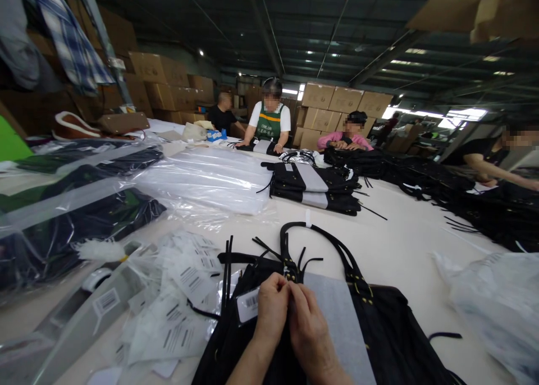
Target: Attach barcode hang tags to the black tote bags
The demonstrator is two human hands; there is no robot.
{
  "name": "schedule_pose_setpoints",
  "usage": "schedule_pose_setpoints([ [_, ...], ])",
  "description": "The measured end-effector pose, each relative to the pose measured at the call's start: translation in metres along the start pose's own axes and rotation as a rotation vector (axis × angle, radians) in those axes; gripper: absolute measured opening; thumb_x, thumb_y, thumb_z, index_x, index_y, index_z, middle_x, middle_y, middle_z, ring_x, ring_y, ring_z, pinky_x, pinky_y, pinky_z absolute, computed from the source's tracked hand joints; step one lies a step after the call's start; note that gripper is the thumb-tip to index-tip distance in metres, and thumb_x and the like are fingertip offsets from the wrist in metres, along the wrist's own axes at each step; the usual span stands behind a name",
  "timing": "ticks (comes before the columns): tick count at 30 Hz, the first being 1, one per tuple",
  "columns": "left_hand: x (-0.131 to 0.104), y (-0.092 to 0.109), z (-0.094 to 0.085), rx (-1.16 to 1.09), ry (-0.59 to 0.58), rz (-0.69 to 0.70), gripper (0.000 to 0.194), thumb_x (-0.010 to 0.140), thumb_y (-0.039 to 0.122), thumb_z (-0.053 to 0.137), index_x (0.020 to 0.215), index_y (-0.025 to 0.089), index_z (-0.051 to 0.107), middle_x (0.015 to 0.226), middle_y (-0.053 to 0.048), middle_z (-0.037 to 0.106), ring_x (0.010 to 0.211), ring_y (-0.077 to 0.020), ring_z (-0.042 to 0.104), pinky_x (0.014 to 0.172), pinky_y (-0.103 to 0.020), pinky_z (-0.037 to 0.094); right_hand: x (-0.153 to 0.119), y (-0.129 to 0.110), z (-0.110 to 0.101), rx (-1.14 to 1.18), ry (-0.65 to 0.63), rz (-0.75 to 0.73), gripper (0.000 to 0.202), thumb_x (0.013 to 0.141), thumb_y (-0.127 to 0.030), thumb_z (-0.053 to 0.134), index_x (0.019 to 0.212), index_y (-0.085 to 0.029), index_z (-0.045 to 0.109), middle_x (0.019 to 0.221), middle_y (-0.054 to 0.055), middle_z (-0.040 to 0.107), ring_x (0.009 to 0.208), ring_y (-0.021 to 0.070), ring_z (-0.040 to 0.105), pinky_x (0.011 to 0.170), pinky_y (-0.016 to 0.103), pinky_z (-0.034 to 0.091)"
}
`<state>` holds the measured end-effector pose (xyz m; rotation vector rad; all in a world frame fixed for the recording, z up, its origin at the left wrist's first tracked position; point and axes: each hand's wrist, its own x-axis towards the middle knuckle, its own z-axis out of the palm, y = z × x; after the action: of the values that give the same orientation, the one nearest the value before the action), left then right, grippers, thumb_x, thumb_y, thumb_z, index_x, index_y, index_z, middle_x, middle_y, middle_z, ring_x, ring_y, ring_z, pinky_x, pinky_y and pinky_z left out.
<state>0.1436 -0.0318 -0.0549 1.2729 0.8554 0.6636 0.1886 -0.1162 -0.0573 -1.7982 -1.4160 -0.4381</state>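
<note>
Here, the left hand and right hand pinch together over the black bag on the surface; clear plastic bags at left contain dark and green items.

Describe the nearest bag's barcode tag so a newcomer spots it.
On the pale table, find the nearest black bag, under the left hand and right hand. The barcode tag lies on it, just left of the left hand. Unlike the loose printed slips heaped further left, it sits on black fabric.
</note>
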Motion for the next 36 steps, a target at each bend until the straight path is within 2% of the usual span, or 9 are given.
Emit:
schedule_pose_setpoints([
  [4,0.001,0.002,-0.002,-0.025,-0.01,-0.037,0.01,0.061,0.021,0.053,0.056,0.017,0.047,0.049,0.006,0.046,0.046,-0.0077,0.042,0.044,-0.018,0.033,-0.005,-0.005,-0.017,0.161,-0.11,0.092,0.048,0.073,-0.007,0.041,0.12,-0.016,0.043,0.116,0.013,0.05,0.109,0.0228,0.049,0.089,0.038,0.047],
  [7,0.0,0.003,0.0,-0.059,-0.049,-0.077,0.007,0.06,0.02,0.052,0.058,0.017,0.047,0.047,0.005,0.049,0.044,-0.0091,0.046,0.046,-0.019,0.037,-0.006,0.003,-0.023,0.184,-0.065,0.233,0.035,0.075,-0.011,0.046,0.109,-0.018,0.051,0.109,0.011,0.055,0.103,0.0226,0.053,0.087,0.039,0.049],
  [10,-0.002,-0.001,0.002,-0.033,-0.068,-0.054,0.006,0.06,0.018,0.051,0.057,0.017,0.046,0.047,0.005,0.048,0.044,-0.0095,0.046,0.047,-0.02,0.037,-0.008,0.011,-0.017,0.261,-0.056,0.328,0.027,0.075,-0.012,0.048,0.1,-0.019,0.056,0.104,0.01,0.058,0.099,0.0214,0.056,0.085,0.037,0.05],
  [14,-0.002,-0.012,-0.001,0.059,0.015,0.006,0.009,0.062,0.018,0.051,0.055,0.017,0.046,0.048,0.006,0.044,0.047,-0.0083,0.041,0.046,-0.019,0.034,-0.011,0.014,-0.008,0.496,-0.04,0.46,0.025,0.078,-0.015,0.046,0.1,-0.02,0.056,0.108,0.01,0.055,0.1,0.0198,0.056,0.081,0.033,0.052],
  [22,-0.003,-0.008,0.008,0.177,-0.026,0.019,0.01,0.062,0.012,0.05,0.055,0.017,0.046,0.049,0.006,0.045,0.048,-0.0082,0.042,0.048,-0.019,0.033,-0.008,0.022,-0.007,0.4,0.019,0.529,0.02,0.074,-0.019,0.048,0.089,-0.018,0.061,0.104,0.011,0.056,0.09,0.0195,0.058,0.073,0.032,0.054],
  [26,-0.001,-0.006,0.007,0.003,-0.03,-0.042,0.006,0.059,0.014,0.053,0.055,0.016,0.05,0.049,0.005,0.049,0.047,-0.008,0.043,0.049,-0.019,0.035,0.0,0.025,-0.014,0.432,0.002,0.645,0.026,0.068,-0.027,0.058,0.093,-0.018,0.06,0.106,0.011,0.057,0.097,0.0238,0.055,0.083,0.039,0.048],
  [31,0.003,-0.003,-0.003,-0.203,0.006,-0.108,0.006,0.055,0.019,0.058,0.057,0.014,0.055,0.051,0.003,0.055,0.048,-0.009,0.047,0.05,-0.02,0.038,0.017,0.021,-0.024,0.907,-0.199,0.981,0.039,0.064,-0.032,0.067,0.096,-0.018,0.052,0.077,0.003,0.064,0.07,0.018,0.061,0.066,0.031,0.048],
  [34,0.006,-0.002,-0.007,-0.096,0.012,-0.059,0.004,0.055,0.018,0.057,0.057,0.014,0.055,0.049,0.004,0.052,0.046,-0.0083,0.045,0.048,-0.019,0.036,0.022,0.017,-0.026,0.942,-0.311,1.12,0.033,0.06,-0.032,0.07,0.084,-0.016,0.052,0.066,-0.001,0.061,0.056,0.0121,0.057,0.053,0.022,0.042],
  [36,0.006,-0.004,-0.008,0.002,-0.006,-0.011,0.002,0.058,0.017,0.054,0.057,0.016,0.053,0.05,0.004,0.052,0.046,-0.0085,0.044,0.047,-0.02,0.035,0.022,0.016,-0.025,0.862,-0.477,1.178,0.025,0.063,-0.033,0.065,0.074,-0.015,0.052,0.058,-0.002,0.058,0.048,0.0099,0.053,0.045,0.019,0.037],
])
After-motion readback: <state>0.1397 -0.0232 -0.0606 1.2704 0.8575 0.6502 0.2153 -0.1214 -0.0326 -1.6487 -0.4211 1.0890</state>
